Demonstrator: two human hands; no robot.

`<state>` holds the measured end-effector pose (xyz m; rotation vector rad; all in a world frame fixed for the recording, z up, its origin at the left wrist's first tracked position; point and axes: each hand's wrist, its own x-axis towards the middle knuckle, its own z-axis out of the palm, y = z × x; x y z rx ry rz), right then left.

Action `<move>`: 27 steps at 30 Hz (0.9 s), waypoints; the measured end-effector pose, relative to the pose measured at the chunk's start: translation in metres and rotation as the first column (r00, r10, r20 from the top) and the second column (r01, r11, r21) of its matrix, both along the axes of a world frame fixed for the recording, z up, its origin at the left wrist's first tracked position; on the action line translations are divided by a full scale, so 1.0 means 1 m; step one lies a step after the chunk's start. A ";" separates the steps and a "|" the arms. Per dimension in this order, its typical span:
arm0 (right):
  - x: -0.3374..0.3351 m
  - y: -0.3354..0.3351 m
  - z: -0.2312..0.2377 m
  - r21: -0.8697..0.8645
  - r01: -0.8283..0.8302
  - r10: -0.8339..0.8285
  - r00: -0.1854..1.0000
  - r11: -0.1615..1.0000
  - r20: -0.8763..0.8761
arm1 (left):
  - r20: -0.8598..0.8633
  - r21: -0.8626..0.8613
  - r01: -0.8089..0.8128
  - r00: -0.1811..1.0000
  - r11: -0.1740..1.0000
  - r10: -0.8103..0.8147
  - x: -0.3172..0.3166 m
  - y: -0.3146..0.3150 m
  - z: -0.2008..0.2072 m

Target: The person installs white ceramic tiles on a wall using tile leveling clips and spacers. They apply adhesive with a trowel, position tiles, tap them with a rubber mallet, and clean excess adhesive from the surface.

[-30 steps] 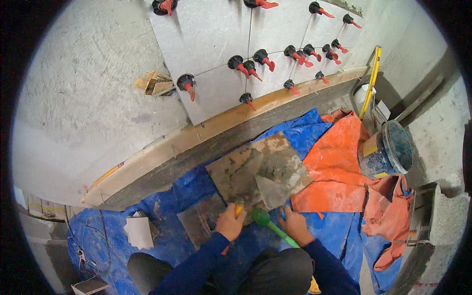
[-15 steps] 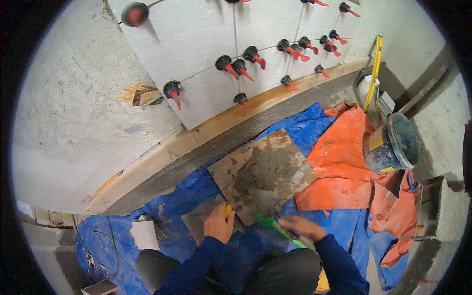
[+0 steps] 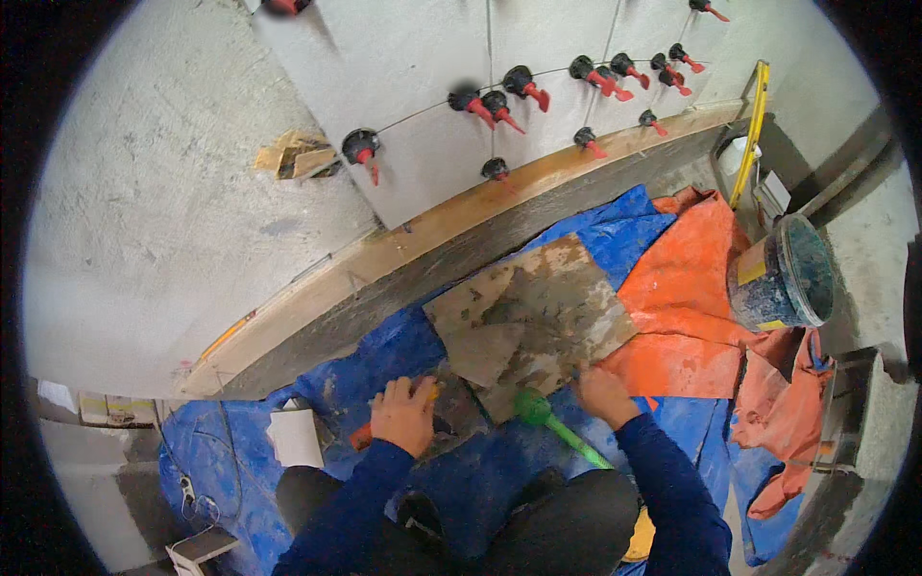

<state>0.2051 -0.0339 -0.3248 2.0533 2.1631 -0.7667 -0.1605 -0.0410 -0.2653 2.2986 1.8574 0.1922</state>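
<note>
My left hand [image 3: 403, 420] is closed over a tool with an orange handle [image 3: 360, 437]; a bit of yellow shows by its fingertips. Beside that hand lies a flat grey piece [image 3: 461, 408], and I cannot tell if it belongs to the tool. A square beige tile [image 3: 538, 307], smeared with grey mortar, lies ahead of both hands. My right hand [image 3: 605, 396] is at the tile's near right edge, fingers curled, what they hold hidden. Left of it, a green round-headed tool [image 3: 531, 408] with a long green handle points toward my knee, apart from the hand.
Blue tarp [image 3: 384, 360] and orange tarp [image 3: 672, 288] cover the floor. A dirty bucket [image 3: 788, 274] and a yellow spirit level [image 3: 749, 134] stand at right. A wooden batten [image 3: 432, 235] runs below wall tiles with red-and-black levelling clips [image 3: 526, 86]. A white box [image 3: 296, 437] lies at left.
My right hand has let go of the green tool and moved forward to the tile's edge. My left hand has shifted slightly left and forward, showing the orange handle. The view has tilted a little.
</note>
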 end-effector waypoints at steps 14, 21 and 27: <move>-0.003 -0.011 0.009 0.415 0.240 -0.064 0.916 0.878 -0.395 | -0.067 -0.254 -0.196 0.980 0.947 0.185 -0.126 0.049 -0.186; 0.039 0.000 -0.008 0.228 0.128 -0.118 0.991 0.965 -0.056 | 0.033 -0.366 -0.222 0.967 0.904 0.251 -0.086 0.065 -0.121; 0.021 -0.008 0.133 0.459 0.305 -0.232 0.950 0.835 -0.208 | 0.700 0.137 0.031 0.704 0.990 -0.119 -0.099 0.058 0.147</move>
